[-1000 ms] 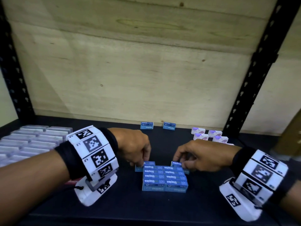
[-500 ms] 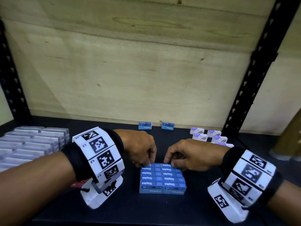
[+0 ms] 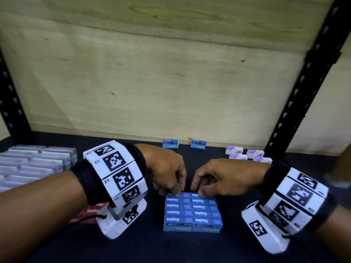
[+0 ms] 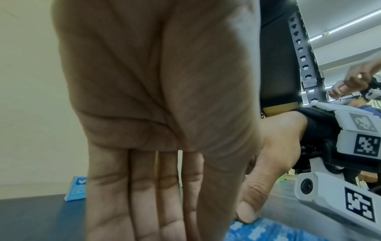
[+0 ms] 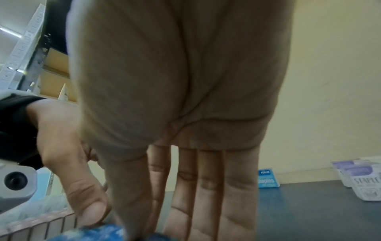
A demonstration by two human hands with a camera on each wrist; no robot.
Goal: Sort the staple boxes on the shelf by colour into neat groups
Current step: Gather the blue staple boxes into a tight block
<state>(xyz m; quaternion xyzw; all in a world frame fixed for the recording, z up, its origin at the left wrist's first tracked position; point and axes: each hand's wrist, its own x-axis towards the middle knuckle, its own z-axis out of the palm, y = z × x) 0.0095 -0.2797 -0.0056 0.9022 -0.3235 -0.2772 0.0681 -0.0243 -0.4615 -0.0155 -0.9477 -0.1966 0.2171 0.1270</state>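
Note:
A block of blue staple boxes [image 3: 192,211] lies two wide near the shelf's front. My left hand [image 3: 175,191] touches the far-left box of its back row, my right hand [image 3: 197,190] the far-right one. In the wrist views the left hand's fingers [image 4: 144,195] and the right hand's fingers [image 5: 195,187] point straight down behind that row. Each thumb rests on a blue box top [image 4: 268,228]. Two more blue boxes [image 3: 170,144] [image 3: 198,144] stand apart at the back wall. What lies under the fingertips is hidden.
Several grey-lilac boxes [image 3: 34,164] are packed in rows at the left. A few white-and-purple boxes [image 3: 245,154] sit at the back right by the black upright [image 3: 296,95]. A red item [image 3: 91,211] lies under my left wrist. The wooden back panel [image 3: 171,82] closes the shelf behind.
A second ago each hand was bringing a blue box to the block's far end. Both boxes now sit flush as its back row, and my hands have drawn closer together over them.

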